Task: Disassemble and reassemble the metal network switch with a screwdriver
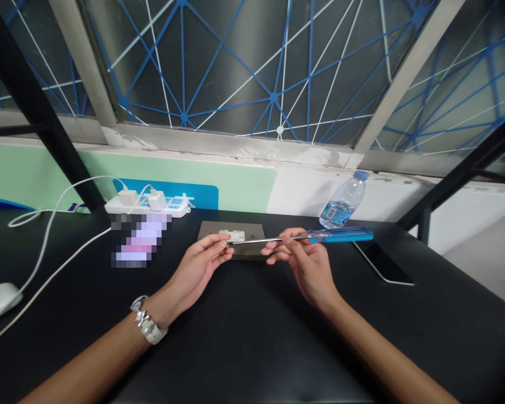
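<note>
A screwdriver [320, 236] with a blue, clear-ended handle is held nearly level between the 2 hands, its handle pointed to the right. Its tip is pinched between the thumb and fingers of the left hand [202, 264], while its shaft is gripped just short of the handle by the right hand [309, 269], whose lower fingers are loosely curled. A watch [152, 332] and a bracelet [139, 306] are worn on the left wrist. Behind the shaft, a brown plate [210, 229] is seen on the black tabletop [244, 325], and a small white part [235, 235] is set on it, partly hidden by the left fingers. To the right, a phone [382, 264] is laid beneath the line of the handle, and a capped bottle [341, 205], partly filled, is stood near the wall. To the left, 2 white plugs [128, 197] are seated in a power strip [177, 207]; in front of it, an item [141, 241] is masked by pixels and cannot be identified. A white mouse [0, 300] is cut off by the left edge, crossed by a cable.
</note>
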Motion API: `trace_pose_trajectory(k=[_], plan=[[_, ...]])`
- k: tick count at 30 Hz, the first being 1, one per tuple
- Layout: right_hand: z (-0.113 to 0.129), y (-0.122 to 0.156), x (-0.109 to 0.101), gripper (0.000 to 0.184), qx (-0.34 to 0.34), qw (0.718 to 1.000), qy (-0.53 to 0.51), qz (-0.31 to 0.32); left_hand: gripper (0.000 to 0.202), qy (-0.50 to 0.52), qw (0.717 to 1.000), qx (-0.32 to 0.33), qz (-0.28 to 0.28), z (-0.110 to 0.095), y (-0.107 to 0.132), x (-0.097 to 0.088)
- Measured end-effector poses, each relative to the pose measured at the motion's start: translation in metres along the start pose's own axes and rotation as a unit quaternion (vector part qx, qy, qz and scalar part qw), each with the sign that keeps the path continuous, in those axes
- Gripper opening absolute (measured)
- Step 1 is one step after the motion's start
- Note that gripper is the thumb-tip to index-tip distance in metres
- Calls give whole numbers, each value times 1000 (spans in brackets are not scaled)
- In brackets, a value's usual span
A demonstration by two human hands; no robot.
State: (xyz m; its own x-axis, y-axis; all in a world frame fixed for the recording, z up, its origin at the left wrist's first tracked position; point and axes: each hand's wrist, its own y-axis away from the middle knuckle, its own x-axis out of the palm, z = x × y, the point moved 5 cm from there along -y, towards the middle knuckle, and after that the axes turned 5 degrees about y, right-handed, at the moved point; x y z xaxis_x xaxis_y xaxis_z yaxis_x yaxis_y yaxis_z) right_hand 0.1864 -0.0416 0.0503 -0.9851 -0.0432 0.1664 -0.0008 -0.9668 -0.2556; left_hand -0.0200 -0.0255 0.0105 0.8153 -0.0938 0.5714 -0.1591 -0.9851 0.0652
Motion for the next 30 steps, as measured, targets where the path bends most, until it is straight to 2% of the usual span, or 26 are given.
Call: trace_pose_trajectory(k=[10,15,24,30], plan=[[1,0,0,19,-13,1000,-4,12,14,-15,1000,12,-2,-2,1,0],[5,0,0,21,-17,999,28,30,14,-20,1000,20,8,-3,1,1],[22,1,2,16,-108,992,52,36,13,0,999,-13,38,0,4,13],[50,-5,2,21,-161,973,163,-4,20,-103,990,14,99,-8,-1,23]])
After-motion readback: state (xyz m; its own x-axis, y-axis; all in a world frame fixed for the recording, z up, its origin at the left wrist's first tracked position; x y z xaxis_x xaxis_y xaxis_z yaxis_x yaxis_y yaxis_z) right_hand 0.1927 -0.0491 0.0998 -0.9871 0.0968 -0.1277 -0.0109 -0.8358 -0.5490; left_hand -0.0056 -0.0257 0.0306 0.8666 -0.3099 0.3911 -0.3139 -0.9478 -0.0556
